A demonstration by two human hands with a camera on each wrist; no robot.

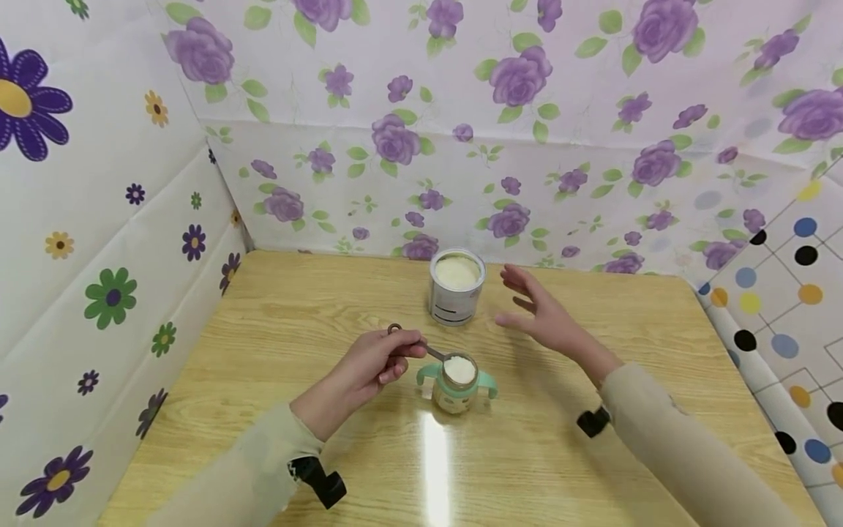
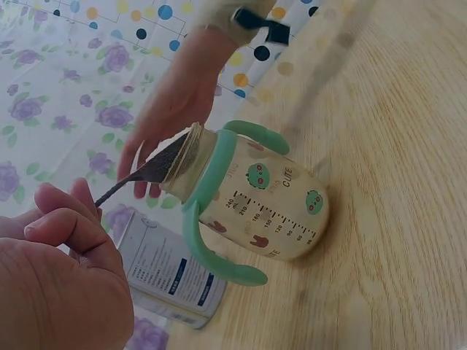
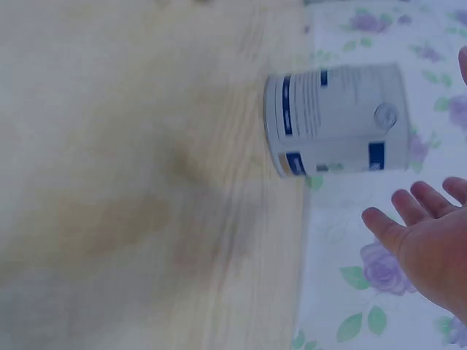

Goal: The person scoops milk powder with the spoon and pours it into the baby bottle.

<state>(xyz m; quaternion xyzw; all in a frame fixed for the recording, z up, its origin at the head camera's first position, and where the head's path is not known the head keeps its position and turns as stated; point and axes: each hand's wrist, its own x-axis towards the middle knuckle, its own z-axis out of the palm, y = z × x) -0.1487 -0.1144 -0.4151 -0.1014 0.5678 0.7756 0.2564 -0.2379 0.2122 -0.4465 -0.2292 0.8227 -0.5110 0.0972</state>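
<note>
Mint-green handles (image 1: pixel 488 383) flank the bottle (image 1: pixel 454 404), which stands upright on the surface (image 1: pixel 296 293), about midway between its left and right edges. The fingers of the left hand (image 1: pixel 369 366) grasp the spoon (image 1: pixel 433 353) by its shank; the bowl, loaded with white powder (image 1: pixel 459 369), is at the bottle's mouth. The uncovered can (image 1: pixel 453 304) stands near the far edge. The right hand (image 1: pixel 536 311) is positioned right of the can, not touching it, fingers released.

Brightly lit — white glare streaks the table (image 1: pixel 540 468) — with the right wrist view blurred.
</note>
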